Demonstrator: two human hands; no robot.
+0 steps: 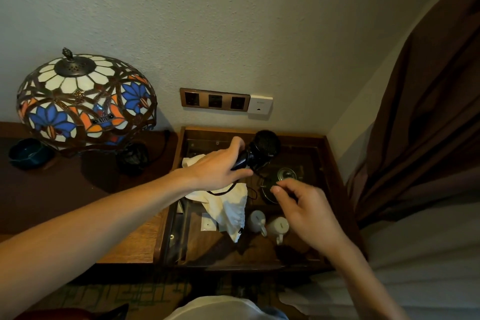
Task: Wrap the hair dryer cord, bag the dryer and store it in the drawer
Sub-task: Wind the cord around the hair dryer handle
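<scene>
My left hand [218,166] grips the handle of the black hair dryer [262,149], holding it above the wooden tray area with its round grille facing up. The thin black cord [255,176] runs from the dryer's handle down to my right hand [298,202], which pinches it between thumb and fingers. A loop of cord hangs below my left hand over a white cloth bag [226,205] that lies crumpled on the tray. No open drawer is visible.
A wooden tray [330,158] holds a glass-lidded kettle [284,175] and two white cups [268,225]. A stained-glass lamp [85,101] and dark bowl [30,152] stand at left. Wall sockets [215,101] sit above; a brown curtain [420,117] hangs at right.
</scene>
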